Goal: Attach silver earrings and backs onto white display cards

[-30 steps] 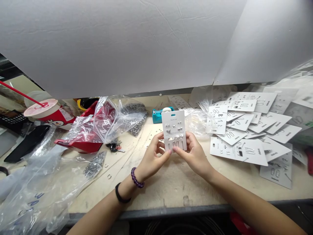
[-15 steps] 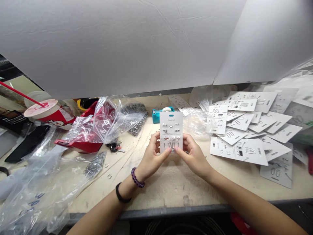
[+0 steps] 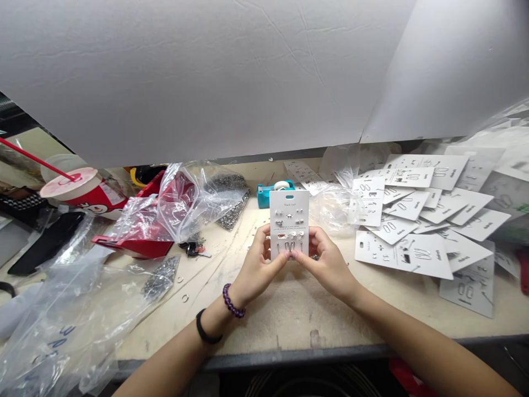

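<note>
A white earring card (image 3: pixel 289 215) stands upright before me, its printed front towards me and a slot in its top edge. Rows of small silver studs and hoops are fixed on it. My left hand (image 3: pixel 261 263) grips its lower left side, thumb on the front and fingers behind. From the right, my right hand (image 3: pixel 326 263) holds it the same way. Both thumbs meet at the bottom, by two long silver loop earrings (image 3: pixel 290 246). The backs of the card and the fingertips there are hidden.
Filled earring cards (image 3: pixel 403 256) lie in an overlapping pile at right. Behind the held card are a teal tape dispenser (image 3: pixel 264 196) and clear plastic bags (image 3: pixel 334 207). At left are a red scoop (image 3: pixel 144 247), a bag of small metal parts (image 3: pixel 233 201) and a drink cup (image 3: pixel 88 193).
The card has tilted very slightly and sits a touch lower. Both thumbs have moved slightly closer together at its bottom edge. Everything else looks the same.
</note>
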